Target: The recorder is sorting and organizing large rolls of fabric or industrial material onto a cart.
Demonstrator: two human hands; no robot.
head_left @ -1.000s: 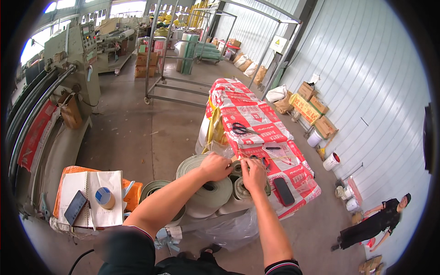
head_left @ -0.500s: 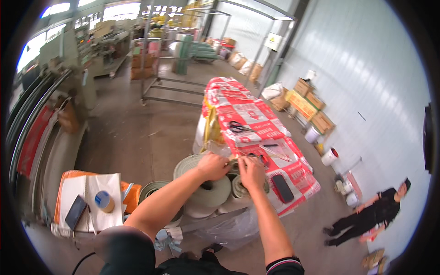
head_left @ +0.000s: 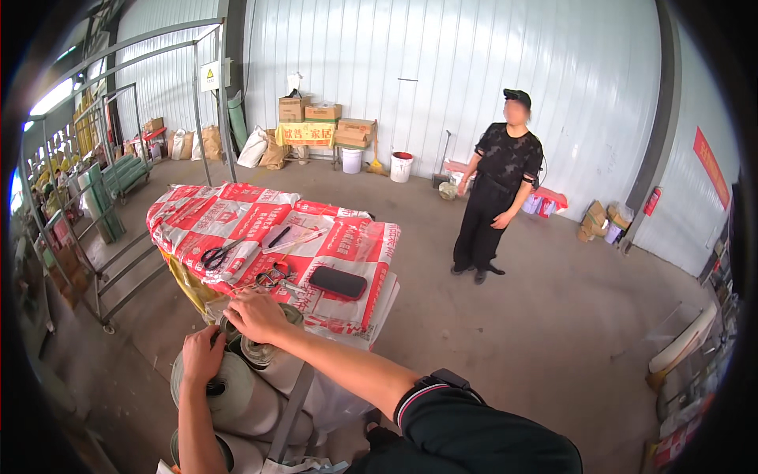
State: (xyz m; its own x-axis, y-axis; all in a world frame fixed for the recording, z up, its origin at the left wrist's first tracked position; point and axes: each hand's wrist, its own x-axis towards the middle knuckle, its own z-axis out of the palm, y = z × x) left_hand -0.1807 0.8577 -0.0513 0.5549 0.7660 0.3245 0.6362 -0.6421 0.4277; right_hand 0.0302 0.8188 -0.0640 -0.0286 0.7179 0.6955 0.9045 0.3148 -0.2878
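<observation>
Several grey-green rolls of sheet material stand on end close in front of me. My left hand [head_left: 203, 355] rests over the large roll [head_left: 245, 403], fingers curled down at the edge of a smaller roll behind it. Beside it my right hand [head_left: 259, 316] bends its fingers over that same smaller roll [head_left: 230, 336]. The fingertips of both hands are partly hidden. Another smaller roll [head_left: 272, 359] stands below my right wrist. Just beyond, a stack wrapped in red and white printed sheeting [head_left: 237, 209] carries black-handled scissors [head_left: 215, 257], a dark pen [head_left: 279, 236] and a black phone-like case [head_left: 338, 282].
A person in black [head_left: 505, 174] stands to the right, by the white wall. Cardboard boxes [head_left: 355, 133], white buckets [head_left: 401, 167] and sacks [head_left: 254, 148] line that wall. A metal frame rack [head_left: 126, 272] stands at the left, and clear plastic film hangs beside the rolls.
My view has swung to the right, bringing the standing person and wall toward the middle. Both hands stay at the rolls.
</observation>
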